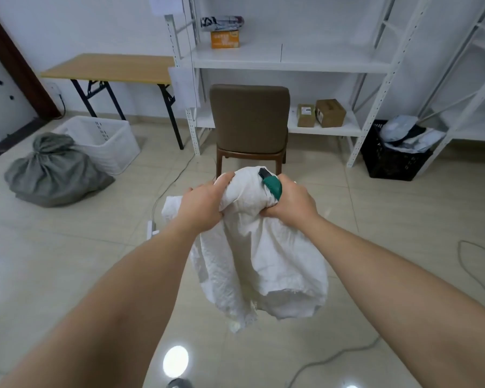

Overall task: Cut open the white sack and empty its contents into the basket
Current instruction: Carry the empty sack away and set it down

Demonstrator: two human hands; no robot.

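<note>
Woven white plastic, limp and creased: the white sack hung in mid-air in front of the person, over the tiled floor, gathered at its top between both hands.

Far left, a grey tied sack lay on the floor, touching the white basket just behind it; both stood well apart from the white sack. A wooden folding table stood behind the basket.

Left hand gripped a bunched fold of the sack near its top, fingers curled into the cloth. The sack sagged loosely below the grip and showed no firm bulge, so it was judged light, with little or nothing inside, though the lower end faced the camera poorly and this could not be confirmed. A frayed edge showed at the bottom.

Right hand closed round both a green utility knife and the sack's other gathered corner; the knife's black tip pointed up and away. Whether a blade was extended could not be told.

Handling judgement: soft, floppy, somewhat slick weave; best held by bunched handfuls as here, not pinched flat. A brown chair stood behind, white shelving beyond, and a black crate at far right.
</note>
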